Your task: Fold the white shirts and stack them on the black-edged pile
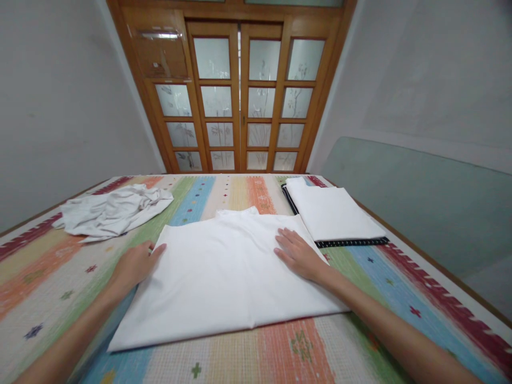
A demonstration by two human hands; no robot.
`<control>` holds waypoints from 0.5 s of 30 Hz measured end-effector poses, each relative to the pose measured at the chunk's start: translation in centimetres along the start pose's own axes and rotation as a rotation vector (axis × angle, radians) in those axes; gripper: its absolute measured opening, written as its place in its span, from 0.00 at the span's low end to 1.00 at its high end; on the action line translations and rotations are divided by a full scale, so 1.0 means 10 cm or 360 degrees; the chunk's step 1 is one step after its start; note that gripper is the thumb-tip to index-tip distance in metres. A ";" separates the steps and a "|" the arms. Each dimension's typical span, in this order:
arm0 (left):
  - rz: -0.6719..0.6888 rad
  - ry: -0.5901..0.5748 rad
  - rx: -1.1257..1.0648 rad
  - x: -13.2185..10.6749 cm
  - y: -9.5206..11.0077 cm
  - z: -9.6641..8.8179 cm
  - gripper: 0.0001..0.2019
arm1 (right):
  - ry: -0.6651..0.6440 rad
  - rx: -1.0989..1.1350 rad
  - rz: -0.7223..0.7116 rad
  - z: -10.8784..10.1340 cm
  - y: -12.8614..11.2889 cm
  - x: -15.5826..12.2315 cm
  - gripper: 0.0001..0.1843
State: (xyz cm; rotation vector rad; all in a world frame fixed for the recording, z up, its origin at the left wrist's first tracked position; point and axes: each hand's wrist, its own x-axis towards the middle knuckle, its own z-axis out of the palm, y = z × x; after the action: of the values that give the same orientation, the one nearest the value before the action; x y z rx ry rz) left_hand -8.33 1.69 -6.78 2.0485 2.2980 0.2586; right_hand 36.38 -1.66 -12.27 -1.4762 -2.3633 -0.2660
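A white shirt (216, 272) lies folded into a wide shape in front of me, its collar (237, 212) at the far edge. At the shirt's left side is my left hand (138, 262), thumb on top of the cloth and the other fingers curled at the edge, partly hidden. My right hand (298, 253) rests flat on the right part of the shirt, fingers stretched out and holding nothing.
Folded white cloth (336, 213) sits on a black patterned one (352, 242) at the right. A crumpled white garment (116, 210) lies at the left. Everything rests on a striped bedspread (192, 368). Wooden doors (239, 96) stand beyond, walls on both sides.
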 end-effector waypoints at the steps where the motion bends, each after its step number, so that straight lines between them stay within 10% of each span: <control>1: -0.0009 -0.0013 0.0032 -0.03 0.00 -0.01 0.25 | -0.0024 0.0058 0.0009 0.03 -0.02 -0.02 0.25; 15: -0.0165 -0.0272 -0.0054 -0.62 0.00 0.01 0.34 | 0.0065 -0.0046 0.0441 -0.41 0.00 -0.76 0.19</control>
State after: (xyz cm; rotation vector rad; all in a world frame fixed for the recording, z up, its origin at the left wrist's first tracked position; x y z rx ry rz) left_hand -7.57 -4.40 -7.31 1.8503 2.2708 0.1124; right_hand 40.16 -9.34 -11.32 -1.7690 -2.0987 -0.2578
